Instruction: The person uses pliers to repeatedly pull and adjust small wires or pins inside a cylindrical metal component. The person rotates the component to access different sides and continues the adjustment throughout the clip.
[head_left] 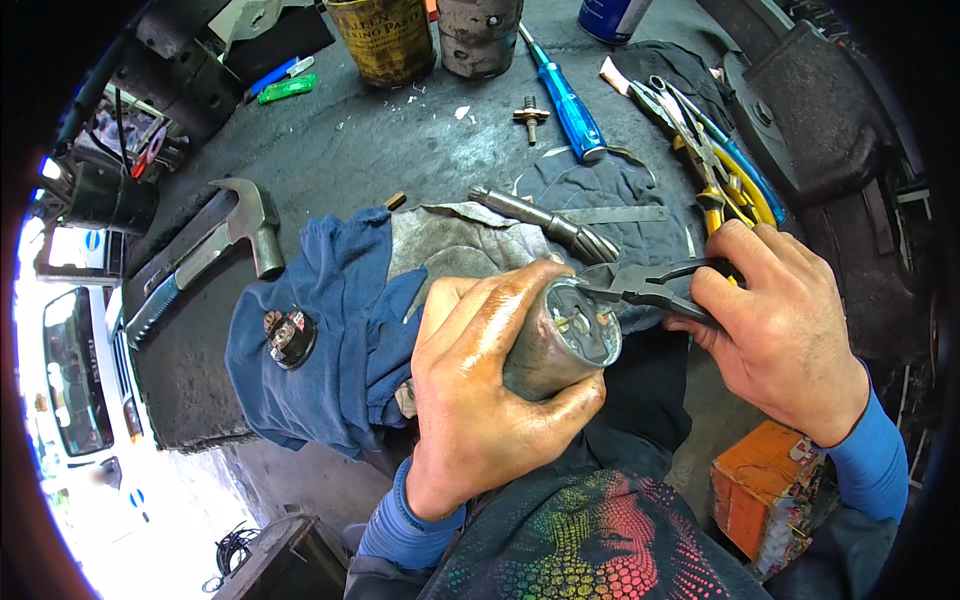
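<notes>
My left hand [475, 385] wraps round a grey metal cylinder [535, 362], tilting its open end up and to the right. Inside that end sit a dark disc and small metal contacts. In my right hand [785, 325] is a pair of pliers [645, 285] with dark handles. The jaw tips meet the cylinder's upper rim; whether they grip it I cannot tell. A round black cap with metal terminals [292, 340] lies on the blue cloth [340, 300] to the left. Just beyond the cylinder rests a steel shaft with a helical toothed end [545, 222].
A claw hammer [252, 222] lies at left on the dark workbench [400, 135]. Farther back are a blue screwdriver [572, 108], a threaded stud [531, 120] and two grimy tins [480, 42]. Yellow-handled pliers [712, 185] lie at right; an orange box [760, 480] stands below.
</notes>
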